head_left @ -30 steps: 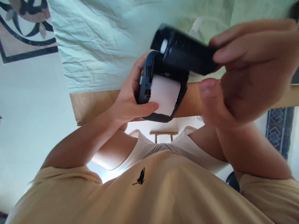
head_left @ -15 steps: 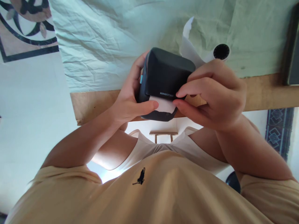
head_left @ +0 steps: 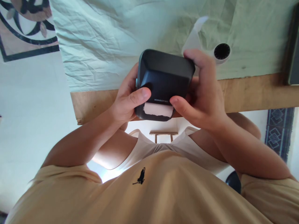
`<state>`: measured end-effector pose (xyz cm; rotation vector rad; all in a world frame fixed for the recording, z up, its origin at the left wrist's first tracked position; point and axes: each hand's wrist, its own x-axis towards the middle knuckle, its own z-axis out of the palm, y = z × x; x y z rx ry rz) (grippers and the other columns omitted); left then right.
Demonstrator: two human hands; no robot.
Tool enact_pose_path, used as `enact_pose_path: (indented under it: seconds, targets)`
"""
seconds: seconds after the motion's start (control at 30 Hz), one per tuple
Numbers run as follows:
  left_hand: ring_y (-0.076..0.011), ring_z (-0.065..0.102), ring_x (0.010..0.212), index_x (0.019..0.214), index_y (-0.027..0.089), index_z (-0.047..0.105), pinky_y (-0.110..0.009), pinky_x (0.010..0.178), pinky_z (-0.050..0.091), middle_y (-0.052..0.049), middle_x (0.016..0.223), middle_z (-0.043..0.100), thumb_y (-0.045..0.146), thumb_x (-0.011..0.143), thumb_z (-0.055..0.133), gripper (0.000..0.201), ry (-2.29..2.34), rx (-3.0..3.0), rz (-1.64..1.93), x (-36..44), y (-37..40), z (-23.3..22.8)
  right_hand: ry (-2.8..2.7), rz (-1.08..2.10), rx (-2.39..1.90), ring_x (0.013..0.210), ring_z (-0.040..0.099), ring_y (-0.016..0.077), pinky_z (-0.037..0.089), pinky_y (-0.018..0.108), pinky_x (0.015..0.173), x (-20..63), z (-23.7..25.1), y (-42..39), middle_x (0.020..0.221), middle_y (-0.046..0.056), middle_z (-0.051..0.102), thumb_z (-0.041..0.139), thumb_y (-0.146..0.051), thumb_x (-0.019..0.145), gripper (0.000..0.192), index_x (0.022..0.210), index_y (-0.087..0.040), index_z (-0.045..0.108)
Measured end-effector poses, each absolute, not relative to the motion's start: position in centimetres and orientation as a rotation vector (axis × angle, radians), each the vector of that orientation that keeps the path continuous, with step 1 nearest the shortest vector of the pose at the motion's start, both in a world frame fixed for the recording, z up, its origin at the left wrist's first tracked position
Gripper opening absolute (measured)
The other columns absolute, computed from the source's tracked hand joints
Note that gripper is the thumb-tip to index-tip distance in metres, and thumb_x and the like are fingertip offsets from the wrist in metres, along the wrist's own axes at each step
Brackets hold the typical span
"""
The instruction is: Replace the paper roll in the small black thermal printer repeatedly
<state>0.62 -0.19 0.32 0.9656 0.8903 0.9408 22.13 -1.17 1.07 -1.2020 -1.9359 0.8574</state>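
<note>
So the big change here is the black cover [head_left: 167,70]: a second ago the right hand [head_left: 207,90] had it lifted away with the white paper laid bare inside, and now it sits down over the black device [head_left: 153,117], so only a short band of white paper [head_left: 158,109] with a ragged edge pokes out below the small NIIMBOT lettering [head_left: 161,100]. To me that reads as the cover being more or less seated, though I honestly can't tell if it's clicked in. The grip's different too. Half a second back the left hand [head_left: 127,96] had its thumb on the paper and the right was pinching the cover's lower corner; now the left thumb presses on the cover itself, and the right hand is spread wider, one finger up at the far corner and thumb at the near edge. Both hands hold the thing from either side, but the fingers tucked behind it are hidden, so no clue how tight. It's held up in front of the wooden table edge [head_left: 257,95], with a curled white strip [head_left: 195,34] and a white roll [head_left: 219,61] with a dark end just beyond the right hand on the pale green cloth [head_left: 100,46].
</note>
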Motion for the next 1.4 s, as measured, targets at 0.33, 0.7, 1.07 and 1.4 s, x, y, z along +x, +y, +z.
enact_pose_path:
  seconds: [0.33, 0.7, 1.07, 1.4]
  targets:
    - [-0.0282, 0.070, 0.096, 0.140, 0.029, 0.063, -0.040, 0.070, 0.060, -0.006, 0.112, 0.074, 0.064, 0.071, 0.087, 0.082, 0.835, 0.938, 0.927, 0.6, -0.2, 0.5, -2.015, 0.987, -1.221, 0.058, 0.053, 0.0108, 0.039, 0.026, 0.056, 22.8, 1.2, -0.3, 0.071, -0.004, 0.057, 0.050, -0.070, 0.095, 0.078, 0.154, -0.022, 0.030]
    - [-0.0391, 0.066, 0.120, 0.131, 0.030, 0.065, -0.045, 0.072, 0.061, -0.003, 0.115, 0.077, 0.061, 0.071, 0.088, 0.071, 0.841, 0.893, 0.935, 0.9, 0.0, 0.4, -1.990, 1.081, -1.237, 0.055, 0.050, 0.0097, 0.041, 0.026, 0.056, 23.0, 1.0, 0.4, 0.070, -0.006, 0.058, 0.065, -0.064, 0.089, 0.082, 0.153, -0.021, 0.034]
    - [-0.0389, 0.064, 0.127, 0.126, 0.026, 0.067, -0.039, 0.067, 0.058, -0.004, 0.119, 0.076, 0.057, 0.074, 0.087, 0.064, 0.826, 0.889, 0.974, 1.0, 0.0, 0.2, -1.986, 1.051, -1.257, 0.053, 0.046, 0.0092, 0.038, 0.025, 0.053, 22.8, 1.3, 0.4, 0.064, -0.007, 0.055, 0.068, -0.059, 0.088, 0.078, 0.149, -0.021, 0.038]
    - [-0.0364, 0.069, 0.123, 0.152, 0.031, 0.048, -0.047, 0.086, 0.064, -0.006, 0.114, 0.076, 0.074, 0.077, 0.077, 0.091, 0.859, 0.934, 0.969, 3.2, 1.5, -0.1, -2.010, 1.039, -1.296, 0.056, 0.051, 0.0110, 0.037, 0.027, 0.055, 22.7, 1.1, 0.4, 0.065, -0.007, 0.056, 0.065, -0.062, 0.089, 0.083, 0.152, -0.018, 0.035]
